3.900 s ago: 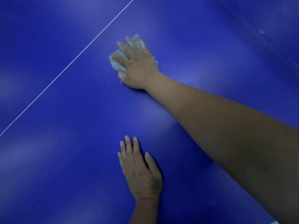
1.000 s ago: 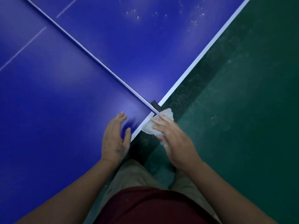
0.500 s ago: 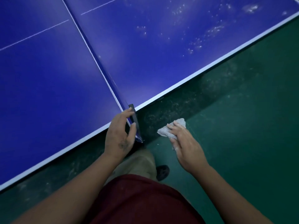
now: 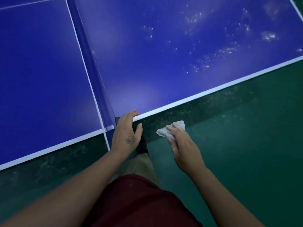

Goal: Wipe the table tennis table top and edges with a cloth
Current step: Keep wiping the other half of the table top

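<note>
Cloth is bunched in the grip of my right hand, just off the surface, over the floor. My left hand lies relaxed, fingers on the surface's white edge beside the net.

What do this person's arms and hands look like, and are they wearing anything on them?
The left forearm and right forearm are bare: no sleeves show. The left hand and right hand wear no gloves, and I see no rings, watch or bracelet. The back of the left hand carries a small dark mark, like a tattoo.
</note>
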